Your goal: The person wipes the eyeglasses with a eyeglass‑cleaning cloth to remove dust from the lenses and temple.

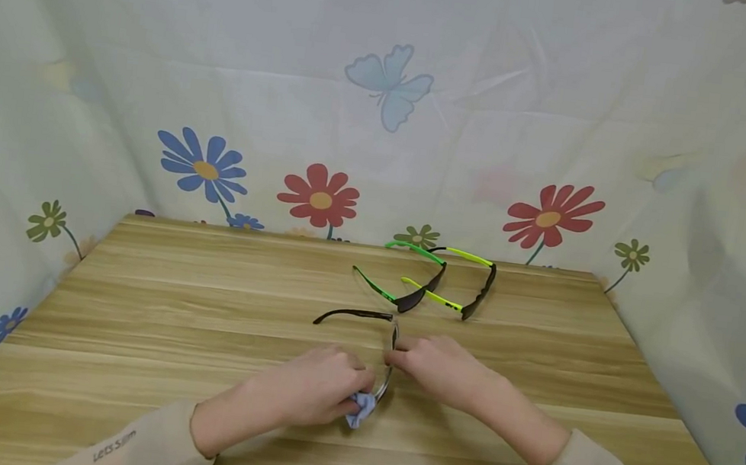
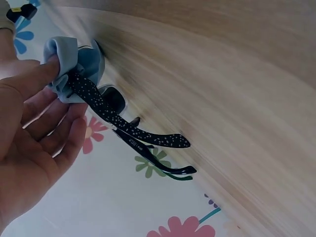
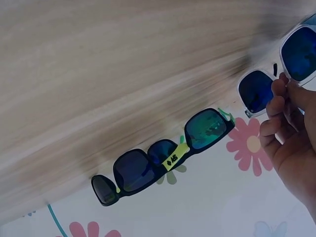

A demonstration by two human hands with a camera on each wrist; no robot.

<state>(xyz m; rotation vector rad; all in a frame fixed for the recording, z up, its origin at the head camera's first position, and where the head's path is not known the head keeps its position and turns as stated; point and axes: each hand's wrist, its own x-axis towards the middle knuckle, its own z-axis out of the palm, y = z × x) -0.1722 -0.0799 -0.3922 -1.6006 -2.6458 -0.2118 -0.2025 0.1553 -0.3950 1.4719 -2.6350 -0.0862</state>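
Note:
A pair of sunglasses point(image 1: 353, 312) with a clear frame, blue mirrored lenses and dark arms is held between both hands above the wooden table. My left hand point(image 1: 321, 386) pinches a light blue cloth point(image 1: 361, 409) over the near lens; in the left wrist view the cloth point(image 2: 89, 66) wraps that lens beside a white-speckled arm point(image 2: 98, 103). The right hand point(image 1: 443, 367) pinches the middle of the frame, near the bridge. In the right wrist view the far lens point(image 3: 256, 91) is uncovered, and the right hand's fingers point(image 3: 276, 106) sit between the two lenses.
Behind the hands, sunglasses with green arms point(image 1: 374, 285) and others with yellow arms point(image 1: 479, 294) stand unfolded, close together on the table point(image 1: 201, 282). A flowered cloth backdrop point(image 1: 278, 99) hangs behind and at both sides.

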